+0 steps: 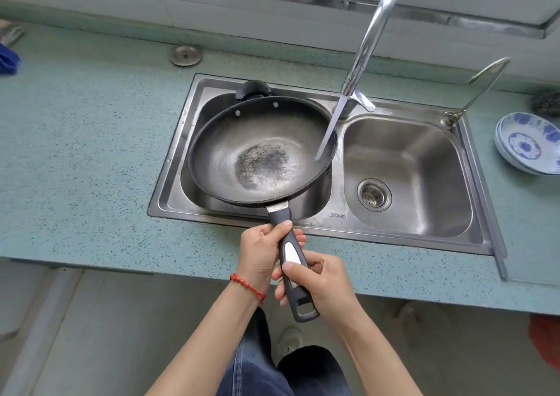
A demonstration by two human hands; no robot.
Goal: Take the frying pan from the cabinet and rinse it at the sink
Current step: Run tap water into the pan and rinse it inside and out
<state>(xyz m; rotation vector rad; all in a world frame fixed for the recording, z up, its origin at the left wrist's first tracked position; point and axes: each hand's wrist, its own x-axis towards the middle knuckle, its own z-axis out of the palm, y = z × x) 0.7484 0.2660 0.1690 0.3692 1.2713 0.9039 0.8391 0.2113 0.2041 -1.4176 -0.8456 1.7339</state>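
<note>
Frying pan (262, 150), one only, hangs over the left basin of the two-basin sink (403, 241), just ahead of both hands, with a stream of water (328, 132) from the one tall faucet (371, 41) striking its inner right wall. Left hand (260, 254) is wrapped round the upper part of the single black-and-grey handle (291, 253), and right hand (324, 280) is wrapped round it lower down, the two hands touching. Far to the right of the hands, stacked blue-and-white dishes (528, 144) sit on the speckled worktop (91, 141); I cannot count them.
</note>
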